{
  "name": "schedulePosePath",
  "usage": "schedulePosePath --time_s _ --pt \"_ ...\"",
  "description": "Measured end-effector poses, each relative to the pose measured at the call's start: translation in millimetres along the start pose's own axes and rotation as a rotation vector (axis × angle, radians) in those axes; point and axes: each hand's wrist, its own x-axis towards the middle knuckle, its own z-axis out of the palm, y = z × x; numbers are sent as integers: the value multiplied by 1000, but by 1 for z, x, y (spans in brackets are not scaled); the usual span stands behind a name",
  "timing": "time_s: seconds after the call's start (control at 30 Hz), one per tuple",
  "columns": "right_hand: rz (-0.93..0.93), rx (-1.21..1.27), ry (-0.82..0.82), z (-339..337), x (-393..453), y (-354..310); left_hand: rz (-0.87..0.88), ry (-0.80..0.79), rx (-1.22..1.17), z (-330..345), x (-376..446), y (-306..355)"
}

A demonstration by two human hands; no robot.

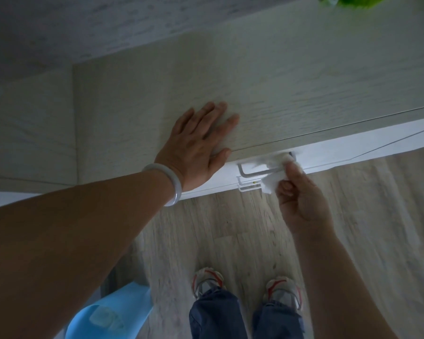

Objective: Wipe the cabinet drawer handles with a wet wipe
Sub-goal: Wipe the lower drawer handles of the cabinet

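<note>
The wipe (272,181) is bunched up white and sits right on the top handle (257,170), at its right end, on the white drawer front (328,152) just under the cabinet's top edge. Part of it wraps over the bar and the rest hangs below, covering the right ends of the lower handles (249,185), which peek out one under the other. The right hand (301,199) pinches the wipe, thumb and fingertips curled around it, pressing it onto the bar. The very end of the handle is a bit blurred there, so I can't tell exactly how the wipe folds around it.

The left hand (201,145) lies flat on the cabinet top (279,81), fingers straight and spread, thumb at the front edge just left of the handle. It's holding nothing. There's a pale bangle (170,185) on that wrist.

Down below is a light wood-look floor (365,228), two sneakers (208,280) with red trim, and blue jeans (216,314). A light blue plastic thing (113,314) sits at the lower left, next to the left leg. Something bright green (350,0) pokes in at the top right corner of the cabinet top.
</note>
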Motion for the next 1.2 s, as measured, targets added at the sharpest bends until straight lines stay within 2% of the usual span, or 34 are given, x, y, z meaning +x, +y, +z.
schedulePosePath --time_s 0.17,0.27,0.5,0.63,0.73,0.87,0.97,1.07,1.13,1.2 --pt "-42 -164 108 5 -6 -22 7 19 7 1 -1 0" --pt "-144 -407 202 16 -10 -35 8 24 4 1 -1 0" --pt "-277 -970 272 26 -13 -35 7 18 5 1 -1 -1" --pt "-351 -1037 358 24 -19 -21 6 28 8 2 -1 0" --pt "-386 -1084 355 29 -12 -29 12 31 5 1 0 0" --pt "-528 -1323 362 31 -4 -29 10 29 6 1 0 0" --pt "-594 -1276 374 21 -19 -13 5 26 7 1 0 1" --pt "-449 -1039 407 20 -22 -10 5 25 -1 1 0 1" --pt "-323 -872 383 24 -17 -20 7 28 -9 1 0 1" --pt "-280 -796 350 25 -14 -25 8 23 -4 1 0 0"
